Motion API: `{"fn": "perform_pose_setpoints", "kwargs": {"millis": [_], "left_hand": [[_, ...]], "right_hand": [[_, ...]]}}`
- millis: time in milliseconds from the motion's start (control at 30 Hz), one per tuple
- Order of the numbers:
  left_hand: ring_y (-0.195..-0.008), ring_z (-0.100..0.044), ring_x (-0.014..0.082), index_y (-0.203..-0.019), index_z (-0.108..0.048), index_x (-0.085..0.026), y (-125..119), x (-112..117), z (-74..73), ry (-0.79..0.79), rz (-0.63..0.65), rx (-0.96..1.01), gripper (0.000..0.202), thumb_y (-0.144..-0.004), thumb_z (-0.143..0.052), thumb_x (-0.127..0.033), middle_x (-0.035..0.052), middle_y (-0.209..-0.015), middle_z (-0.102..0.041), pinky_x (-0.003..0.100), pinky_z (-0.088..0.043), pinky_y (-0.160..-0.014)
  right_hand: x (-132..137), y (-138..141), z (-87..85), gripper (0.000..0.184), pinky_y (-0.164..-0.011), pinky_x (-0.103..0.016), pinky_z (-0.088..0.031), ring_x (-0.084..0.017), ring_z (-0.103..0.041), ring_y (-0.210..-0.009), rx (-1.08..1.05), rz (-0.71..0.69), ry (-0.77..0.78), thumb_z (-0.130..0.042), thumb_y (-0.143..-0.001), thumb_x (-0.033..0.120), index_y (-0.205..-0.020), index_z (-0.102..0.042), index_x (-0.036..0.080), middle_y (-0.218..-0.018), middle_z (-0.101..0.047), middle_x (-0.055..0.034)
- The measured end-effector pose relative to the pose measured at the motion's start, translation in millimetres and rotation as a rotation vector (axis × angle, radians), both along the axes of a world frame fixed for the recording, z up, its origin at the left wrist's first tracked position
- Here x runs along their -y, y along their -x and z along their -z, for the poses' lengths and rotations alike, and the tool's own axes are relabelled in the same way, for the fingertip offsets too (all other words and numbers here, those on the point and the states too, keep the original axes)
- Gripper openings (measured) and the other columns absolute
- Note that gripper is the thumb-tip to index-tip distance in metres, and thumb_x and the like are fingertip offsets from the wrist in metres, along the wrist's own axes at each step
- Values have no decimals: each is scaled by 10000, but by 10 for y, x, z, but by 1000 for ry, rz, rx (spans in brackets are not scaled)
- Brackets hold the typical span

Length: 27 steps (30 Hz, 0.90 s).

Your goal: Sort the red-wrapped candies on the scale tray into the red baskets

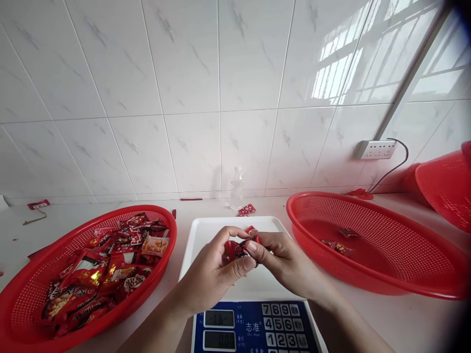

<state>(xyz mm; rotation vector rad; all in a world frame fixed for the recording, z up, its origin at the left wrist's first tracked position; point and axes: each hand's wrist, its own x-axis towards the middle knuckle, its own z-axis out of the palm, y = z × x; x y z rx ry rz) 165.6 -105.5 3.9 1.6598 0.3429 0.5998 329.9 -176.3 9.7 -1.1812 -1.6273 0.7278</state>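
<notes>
Both hands meet above the white pan of a digital scale. My left hand is closed round a small red wrapped snack packet with dark and white print. The fingers and thumb of my right hand pinch the right side of the same packet. Much of it is hidden by the fingers. Just behind the fingertips shows a bit of another red wrapper; whether it is part of the held packet I cannot tell.
At left stands a red basket full of snack packets. The right red basket holds a few packets. A clear bottle and a red wrapper are by the wall, below a power strip at right.
</notes>
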Motion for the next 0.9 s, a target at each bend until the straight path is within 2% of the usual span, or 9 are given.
{"fn": "perform_pose_setpoints", "kwargs": {"millis": [167,300,367,467,600,667,767,833,900], "left_hand": [[-736,-564,147,-1096,-542,-228,-17,-24,17,-65,-60,15,273,-938,-563,-449,32,-855,-630,261,-437,-617],[-872,-607,211,-1214,-538,-240,43,-76,12,-369,-327,-70,352,-908,-612,-396,82,-1020,-656,338,-468,-730],[-938,-611,233,-1216,-552,-243,131,-135,-19,-483,-437,-119,330,-916,-595,-372,99,-1078,-653,356,-474,-764],[-924,-631,221,-1035,-600,-237,351,-293,-92,-565,-463,-247,136,-940,-516,-286,73,-1005,-682,335,-471,-773],[-766,-616,212,-867,-572,-229,761,-592,-135,-595,-556,-548,132,-919,-454,-256,29,-815,-661,313,-437,-689],[-695,-611,214,-806,-577,-224,970,-707,-105,-561,-527,-661,153,-890,-451,-244,30,-760,-657,304,-426,-631],[-678,-643,231,-759,-658,-222,1228,-769,-31,-493,-370,-849,101,-736,-571,-175,47,-774,-714,285,-429,-585],[-767,-674,265,-826,-716,-235,1353,-765,9,-469,-287,-946,258,-623,-609,-117,70,-950,-754,289,-448,-595],[-914,-674,315,-938,-738,-263,1440,-770,40,-468,-239,-1013,453,-543,-619,-75,78,-1187,-714,308,-469,-629]], "right_hand": [[-6,-61,-2,576,-554,-275,-446,-172,-570,-619,142,211,4,-448,-903,697,-658,-599,197,-634,-617,-38],[-50,-170,29,588,-558,-298,-475,-211,-622,-645,305,279,15,-408,-906,703,-706,-653,206,-681,-670,-70],[-85,-255,76,591,-521,-302,-466,-208,-621,-587,418,300,59,-371,-922,684,-677,-652,224,-654,-674,-63],[-127,-391,169,588,-452,-310,-428,-221,-610,-496,644,390,127,-357,-918,663,-613,-650,255,-574,-659,-51],[-115,-516,244,505,-498,-352,-483,-293,-695,-629,760,496,110,-409,-893,663,-902,-752,294,-707,-737,-68],[-83,-534,240,495,-553,-369,-511,-295,-710,-674,735,491,124,-424,-890,667,-1030,-735,307,-773,-756,-59],[-41,-514,206,475,-591,-384,-516,-289,-709,-684,723,475,143,-429,-890,667,-1069,-715,333,-796,-760,-45],[-30,-486,189,458,-593,-388,-513,-294,-710,-702,730,467,138,-427,-896,655,-1086,-711,350,-813,-762,-42],[-29,-460,185,445,-600,-388,-517,-296,-713,-726,733,450,121,-430,-906,632,-1108,-710,352,-839,-766,-46]]}}
